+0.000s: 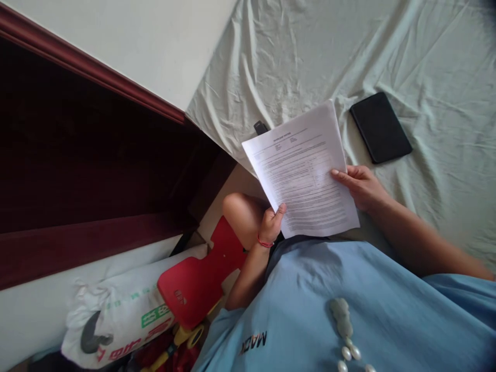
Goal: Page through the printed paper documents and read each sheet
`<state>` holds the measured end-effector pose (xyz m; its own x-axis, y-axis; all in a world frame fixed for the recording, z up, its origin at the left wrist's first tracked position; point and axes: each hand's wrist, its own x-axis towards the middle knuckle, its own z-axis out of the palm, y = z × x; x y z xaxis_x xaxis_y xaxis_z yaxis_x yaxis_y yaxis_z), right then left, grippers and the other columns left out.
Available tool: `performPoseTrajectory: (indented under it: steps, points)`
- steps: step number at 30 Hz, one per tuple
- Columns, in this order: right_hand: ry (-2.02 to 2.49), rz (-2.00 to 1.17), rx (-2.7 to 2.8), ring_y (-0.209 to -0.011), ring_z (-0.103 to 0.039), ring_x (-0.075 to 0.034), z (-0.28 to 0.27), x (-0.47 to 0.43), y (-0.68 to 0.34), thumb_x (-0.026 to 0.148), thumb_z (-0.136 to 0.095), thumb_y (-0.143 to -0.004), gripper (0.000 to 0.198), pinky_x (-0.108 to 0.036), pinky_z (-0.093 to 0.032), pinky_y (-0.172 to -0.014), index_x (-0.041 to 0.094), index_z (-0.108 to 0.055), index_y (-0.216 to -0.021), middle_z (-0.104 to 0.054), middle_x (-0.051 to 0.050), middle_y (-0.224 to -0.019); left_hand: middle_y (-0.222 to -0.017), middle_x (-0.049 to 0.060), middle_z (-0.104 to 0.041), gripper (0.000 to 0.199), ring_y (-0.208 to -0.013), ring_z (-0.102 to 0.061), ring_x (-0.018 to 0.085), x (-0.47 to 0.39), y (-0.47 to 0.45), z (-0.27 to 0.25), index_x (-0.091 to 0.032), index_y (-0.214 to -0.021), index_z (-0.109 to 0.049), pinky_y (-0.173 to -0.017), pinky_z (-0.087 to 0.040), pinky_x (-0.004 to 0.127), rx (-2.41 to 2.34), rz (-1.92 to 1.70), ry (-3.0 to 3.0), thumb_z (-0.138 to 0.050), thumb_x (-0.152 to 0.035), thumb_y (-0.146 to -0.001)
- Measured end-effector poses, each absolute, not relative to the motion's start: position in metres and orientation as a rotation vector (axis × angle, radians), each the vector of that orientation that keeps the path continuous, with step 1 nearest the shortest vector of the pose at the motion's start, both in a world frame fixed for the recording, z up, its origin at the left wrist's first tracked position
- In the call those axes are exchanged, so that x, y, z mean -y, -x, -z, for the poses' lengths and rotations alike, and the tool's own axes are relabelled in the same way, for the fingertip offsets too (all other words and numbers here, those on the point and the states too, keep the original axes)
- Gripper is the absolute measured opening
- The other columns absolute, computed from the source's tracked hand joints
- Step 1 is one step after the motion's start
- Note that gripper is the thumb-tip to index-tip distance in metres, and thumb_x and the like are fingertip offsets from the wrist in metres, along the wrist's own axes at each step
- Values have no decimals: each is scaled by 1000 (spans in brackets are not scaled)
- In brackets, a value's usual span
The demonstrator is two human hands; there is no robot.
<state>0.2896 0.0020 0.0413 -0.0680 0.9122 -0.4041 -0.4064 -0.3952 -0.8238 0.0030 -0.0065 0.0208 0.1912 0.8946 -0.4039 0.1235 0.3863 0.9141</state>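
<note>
Sweeping away to the far and right sides, a pale green sheet (445, 62) lies in soft, shallow creases and gives the right arm its widest room. Left of it, dark red woodwork (93, 68), smooth and moulded along its edge, borders a deep shadowed recess. Nearest me spreads a blue cloth shirt (329, 279). Near left, a crinkled white sack (124, 289) with red and green print and a red seat (194, 289), hard and round-cornered, crowd the floor beside the left arm.

Over the lap, reaching past the near edge of the sheet, is a stack of printed paper (306, 170), flat and square-cornered, its text side up. Just right of its far corner rests a matt black case (382, 128), an oblong with rounded corners. The right hand (362, 187) pinches the stack's right edge, thumb on top; its fingers behind are mostly hidden. The left hand (271, 225) pinches the near left edge, thumb pressed on the print, fingers curled underneath. A carved grey-green pendant (341, 316) lies on the shirt. A small dark object (260, 127) peeks from behind the stack's far left edge. Around the left wrist runs a thin red bracelet (265, 243).
</note>
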Motion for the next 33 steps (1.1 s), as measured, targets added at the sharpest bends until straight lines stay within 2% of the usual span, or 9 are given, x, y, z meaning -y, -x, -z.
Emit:
performPoseTrajectory:
  steps: [5,10,15,21,28,33]
  points:
    - [1247,-1669,591,-70,-78,-27,-44,-3,-285,66,-93,-75,42,-41,-68,-67,27,-79,-79,-79,-3,-74,-124,12,-84,56,-125,-75,30,-12,-4,-33,-19,-119,-81,-115,-56,44,-1271,-899,-971,-81,-66,-90]
    - [1317,-1660,605,-69,-78,-26,-47,-2,-287,69,-96,-68,45,-38,-67,-66,28,-81,-78,-81,-2,-75,-120,9,-83,47,-129,-73,29,-45,-7,-52,-23,-104,-81,-112,-58,41,-1230,-1098,-926,-82,-67,-88]
    - [1297,-1691,598,-71,-78,-26,-44,-2,-287,65,-94,-72,41,-39,-67,-69,27,-81,-79,-81,-4,-77,-117,8,-83,50,-126,-74,28,-63,-11,-58,-24,-101,-81,-113,-58,41,-1341,-1176,-980,-84,-71,-83]
    - [1314,-1704,586,-68,-77,-25,-46,-3,-286,67,-95,-70,45,-38,-66,-67,25,-80,-79,-79,-4,-74,-115,9,-84,52,-120,-76,28,-61,-17,-59,-23,-101,-83,-114,-58,42,-1444,-1266,-989,-85,-71,-83]
    - [1301,-1784,592,-64,-74,-23,-44,0,-289,68,-97,-68,48,-35,-62,-60,24,-81,-78,-80,-6,-75,-117,10,-83,57,-133,-71,31,-69,-12,-70,-21,-105,-82,-123,-52,46,-1471,-1284,-994,-81,-75,-85]
    - [1283,-1824,651,-67,-76,-25,-41,0,-290,74,-93,-72,52,-36,-63,-61,24,-83,-85,-82,-7,-79,-113,10,-82,61,-129,-74,31,-74,-13,-77,-21,-105,-81,-121,-53,47,-1406,-1313,-996,-80,-77,-84]
